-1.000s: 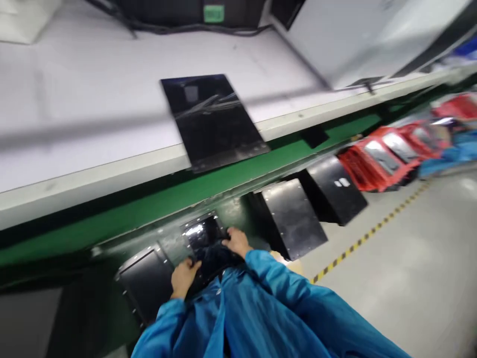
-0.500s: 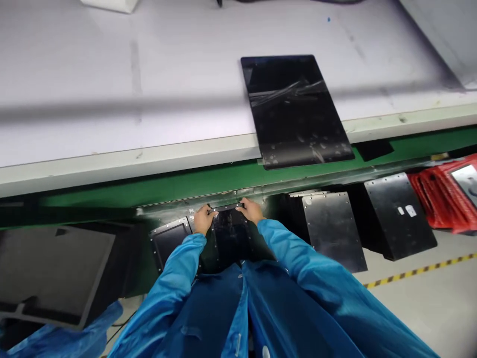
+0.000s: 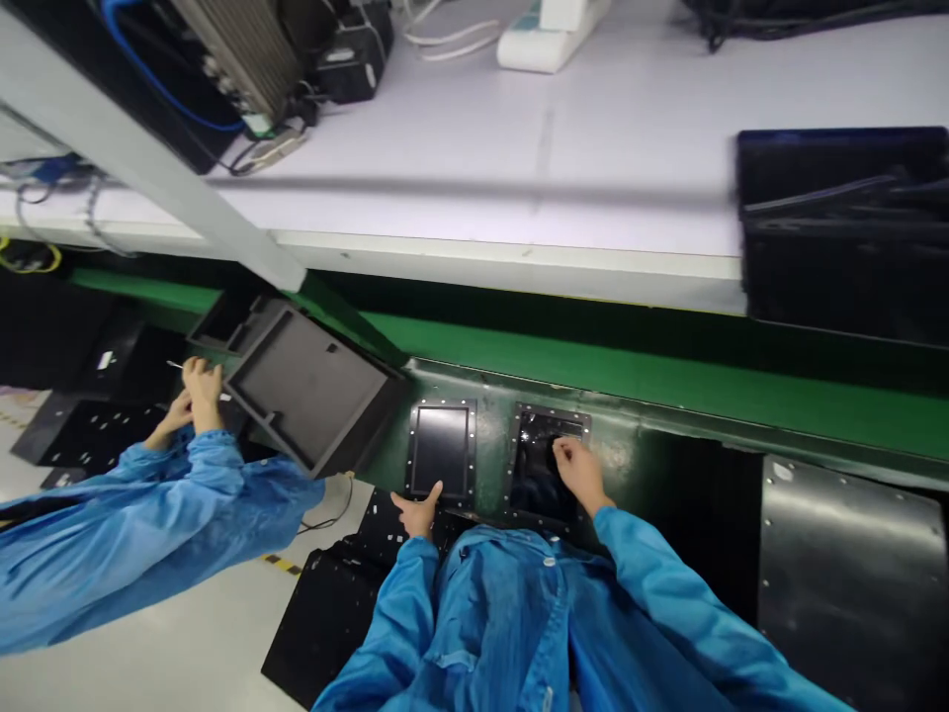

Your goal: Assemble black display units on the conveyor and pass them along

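Two black framed panels with fasteners around their edges lie side by side on the green bench. My left hand (image 3: 417,512) is at the near edge of the left panel (image 3: 442,450), thumb and index finger apart; it holds nothing visible. Over the right panel (image 3: 535,465), which has a glossy dark face with reflections, is my right hand (image 3: 581,475). Its fingers are curled together near the panel's right side. Whatever may be between those fingertips is hidden or too small to name.
At left, a co-worker's hands (image 3: 199,391) work beside a tilted grey tray-like case (image 3: 307,381). Black boxes (image 3: 333,618) stand below my left arm. A large black plate (image 3: 852,583) leans at right. A dark glass panel (image 3: 852,237) overhangs the white shelf (image 3: 474,213).
The view has swung left, bringing in the co-worker. Both my hands have left the right panel's far edge; my left is now by the left panel, my right over the right panel's face.
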`<action>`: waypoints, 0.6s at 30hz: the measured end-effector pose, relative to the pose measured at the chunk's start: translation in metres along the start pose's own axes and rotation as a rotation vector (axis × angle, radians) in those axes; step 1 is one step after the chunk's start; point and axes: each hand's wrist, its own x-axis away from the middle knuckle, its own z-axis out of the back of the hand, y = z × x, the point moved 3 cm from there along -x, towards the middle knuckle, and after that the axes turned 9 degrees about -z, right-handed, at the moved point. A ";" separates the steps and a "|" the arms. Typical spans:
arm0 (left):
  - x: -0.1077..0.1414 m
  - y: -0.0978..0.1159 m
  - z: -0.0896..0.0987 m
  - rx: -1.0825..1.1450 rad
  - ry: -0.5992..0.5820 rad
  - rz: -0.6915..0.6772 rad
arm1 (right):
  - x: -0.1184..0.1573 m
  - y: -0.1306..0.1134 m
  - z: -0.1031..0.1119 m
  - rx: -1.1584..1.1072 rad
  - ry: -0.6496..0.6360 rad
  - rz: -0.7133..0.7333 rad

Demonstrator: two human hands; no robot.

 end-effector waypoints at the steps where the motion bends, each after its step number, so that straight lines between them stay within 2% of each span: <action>1: -0.001 -0.007 -0.004 0.106 -0.046 0.072 | 0.011 -0.014 -0.015 -0.013 -0.101 0.052; 3: -0.003 -0.011 -0.008 0.282 -0.051 0.188 | 0.032 -0.046 -0.047 -0.028 -0.306 0.139; 4: -0.003 -0.010 -0.008 0.321 -0.032 0.201 | 0.043 -0.062 -0.062 -0.025 -0.402 0.164; 7: 0.005 -0.010 0.004 0.370 0.048 0.149 | 0.073 -0.107 -0.094 0.015 -0.591 0.185; 10: 0.036 -0.015 0.028 0.439 0.164 -0.079 | 0.096 -0.146 -0.099 0.015 -0.614 0.182; 12: 0.067 -0.015 0.044 0.472 0.166 -0.305 | 0.106 -0.168 -0.093 -0.032 -0.579 0.181; 13: 0.083 -0.014 0.050 0.484 0.129 -0.414 | 0.109 -0.176 -0.087 -0.057 -0.549 0.186; 15: 0.110 -0.005 0.057 0.526 -0.037 -0.642 | 0.109 -0.183 -0.075 -0.075 -0.452 0.190; 17: 0.122 0.010 0.055 0.569 -0.268 -0.849 | 0.101 -0.176 -0.062 -0.046 -0.333 0.140; 18: 0.121 0.020 0.051 0.588 -0.355 -0.907 | 0.095 -0.166 -0.055 -0.033 -0.282 0.093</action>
